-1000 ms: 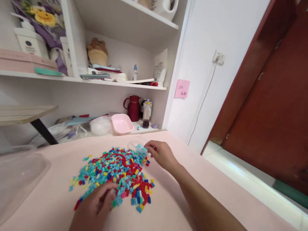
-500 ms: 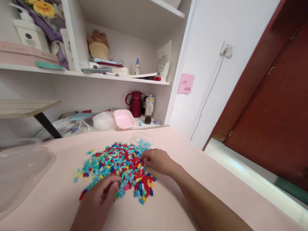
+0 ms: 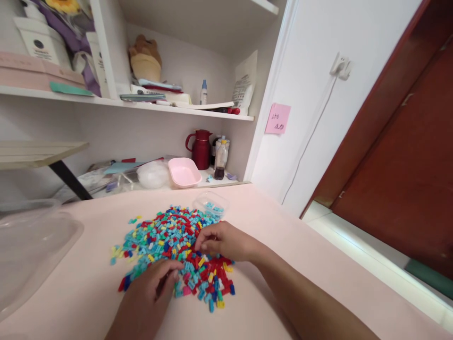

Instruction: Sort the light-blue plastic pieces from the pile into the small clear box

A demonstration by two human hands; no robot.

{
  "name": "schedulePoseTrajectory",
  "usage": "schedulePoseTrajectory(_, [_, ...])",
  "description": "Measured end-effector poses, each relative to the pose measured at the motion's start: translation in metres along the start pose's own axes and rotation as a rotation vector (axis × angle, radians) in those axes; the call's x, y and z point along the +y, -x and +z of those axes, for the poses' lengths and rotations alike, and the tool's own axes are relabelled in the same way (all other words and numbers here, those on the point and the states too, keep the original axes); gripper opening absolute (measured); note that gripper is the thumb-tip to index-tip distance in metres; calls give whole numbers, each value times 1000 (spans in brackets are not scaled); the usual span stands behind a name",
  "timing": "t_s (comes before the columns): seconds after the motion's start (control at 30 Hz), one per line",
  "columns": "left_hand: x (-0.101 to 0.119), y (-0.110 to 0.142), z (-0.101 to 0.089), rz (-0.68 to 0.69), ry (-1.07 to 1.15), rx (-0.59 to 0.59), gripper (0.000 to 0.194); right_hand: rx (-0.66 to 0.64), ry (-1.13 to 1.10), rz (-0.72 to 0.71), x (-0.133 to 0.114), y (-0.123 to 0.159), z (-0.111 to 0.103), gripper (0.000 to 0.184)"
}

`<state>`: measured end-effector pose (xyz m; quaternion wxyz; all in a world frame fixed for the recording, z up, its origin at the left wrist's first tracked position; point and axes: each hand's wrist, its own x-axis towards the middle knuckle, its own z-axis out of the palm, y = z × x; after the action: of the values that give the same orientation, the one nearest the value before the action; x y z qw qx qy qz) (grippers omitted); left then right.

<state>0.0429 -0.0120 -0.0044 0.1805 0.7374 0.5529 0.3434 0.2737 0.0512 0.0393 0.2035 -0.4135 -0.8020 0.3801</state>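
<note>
- Clock directions are read from the middle of the brick pile, with twelve o'clock farthest from the person.
- Between one and two o'clock, a small clear container sits right by the pile's edge, with some light-blue bricks inside.
- At nine o'clock is a large clear plastic bin, cut off by the picture's edge.
- At twelve, beyond the tabletop's far edge, is a pink dish; a dark red jug stands behind it, and at one o'clock a bottle of dark liquid stands upright.
- The pile of small plastic bricks, mostly light blue and red with yellow, green and dark blue, spreads between and beyond the two hands, which hide parts of it.
- The left hand is at seven o'clock, fingers curled, thumb and forefinger tips close together at the bricks; whether it grips one cannot be told.
- The right hand reaches in from three o'clock, fingers bent down at the bricks; its grip, too, cannot be told.
- The tabletop is pale pink.
- White shelving rises at twelve, a pink note is on the white wall at one, and a reddish-brown door is at two.
</note>
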Motion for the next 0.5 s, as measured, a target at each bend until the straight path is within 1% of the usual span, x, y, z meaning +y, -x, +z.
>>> schedulePoseTrajectory(0.07, [0, 0, 0, 1, -6, -6, 24, 26, 22, 24, 0, 2, -5, 22])
schedulePoseTrajectory(0.17, [0, -1, 1, -2, -5, 4, 24, 64, 186, 77, 0, 6, -14, 18])
schedulePoseTrajectory(0.23, [0, -1, 2, 5, 9, 32, 23, 29, 275, 126, -2, 9, -20, 19])
schedulePoseTrajectory(0.3, [0, -1, 2, 12, 27, 58, 23, -35, 332, 161, -4, 12, -26, 24])
schedulePoseTrajectory(0.37, [1, -1, 1, 5, 37, 60, 24, -79, 374, 185, -7, 15, -29, 25])
schedulePoseTrajectory(0.5, [4, -1, -2, -29, 23, 21, 26, -91, 459, 238, -12, 16, -29, 7])
